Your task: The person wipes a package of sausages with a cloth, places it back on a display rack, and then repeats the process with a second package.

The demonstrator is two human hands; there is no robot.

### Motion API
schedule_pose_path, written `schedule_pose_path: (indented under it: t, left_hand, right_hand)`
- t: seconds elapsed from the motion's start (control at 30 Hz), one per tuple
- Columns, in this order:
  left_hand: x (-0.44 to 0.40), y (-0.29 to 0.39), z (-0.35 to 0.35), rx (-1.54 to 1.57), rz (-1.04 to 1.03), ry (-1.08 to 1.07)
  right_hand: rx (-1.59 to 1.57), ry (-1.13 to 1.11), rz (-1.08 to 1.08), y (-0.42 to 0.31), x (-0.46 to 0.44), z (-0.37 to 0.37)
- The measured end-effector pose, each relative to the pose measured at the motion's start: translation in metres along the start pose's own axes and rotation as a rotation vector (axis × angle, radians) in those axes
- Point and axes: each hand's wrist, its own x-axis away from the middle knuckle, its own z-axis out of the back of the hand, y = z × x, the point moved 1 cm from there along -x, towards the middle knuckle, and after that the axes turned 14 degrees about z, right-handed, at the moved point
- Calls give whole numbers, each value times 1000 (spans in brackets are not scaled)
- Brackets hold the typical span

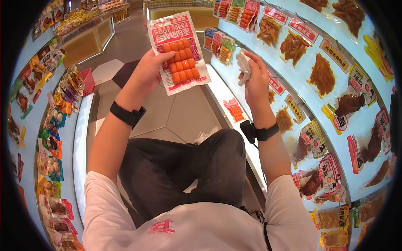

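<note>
My left hand (151, 69) grips a sealed packet of small sausages (179, 52) by its left side, thumb across the front. The packet is held up with its red and white printed face toward me, and orange-red sausages show in rows through the window. In my right hand (256, 77) is a crumpled white cloth or tissue (243, 67), pinched between thumb and fingers close to the right-hand shelves. Behind it hang packets of similar sausages (249, 16). Another red sausage packet (234, 110) lies on the lit ledge below.
Lit shelves (293, 73) on my right carry bagged snacks and meats. On my left, another rack (50, 163) holds colourful packets, with a pink basket (86, 81) at its far end. Display counters (94, 35) stand further back, across the tiled floor (184, 115).
</note>
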Motion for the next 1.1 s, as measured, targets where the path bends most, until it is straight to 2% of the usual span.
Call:
schedule_pose_path:
  t: [0.13,0.2,0.3,0.37,0.43,0.5,0.57,0.63,0.73,0.83,0.9,1.0,1.1]
  left_hand:
    - [-20,-50,7,342,143,-189]
    - [-19,-69,18,317,153,-14]
    - [-20,-104,48,439,154,-1]
    - [-20,-127,69,510,150,21]
    - [-17,-148,93,606,176,27]
    - [-18,-168,113,729,222,6]
    - [-18,-176,124,808,228,42]
    - [-21,-189,131,898,213,66]
    - [-26,-208,129,849,234,171]
    - [-26,-235,126,784,247,230]
    - [-24,-233,122,796,220,186]
    - [-24,-224,110,795,226,229]
    - [-19,-227,111,701,222,258]
  right_hand:
    - [-334,33,-226,17,21,-8]
    - [-419,39,-278,39,22,-19]
    - [-488,-9,-321,72,24,-60]
    - [-506,-124,-354,103,29,-89]
    - [-375,-148,-358,126,39,-123]
    - [-230,-387,-390,159,48,-137]
    - [136,-552,-103,177,65,-153]
    - [316,-633,70,195,82,-158]
    - [521,-633,168,222,105,-156]
    - [405,-756,227,219,122,-160]
    - [437,-667,202,225,120,-152]
    - [585,-515,150,230,109,-141]
    - [484,-558,97,220,123,-147]
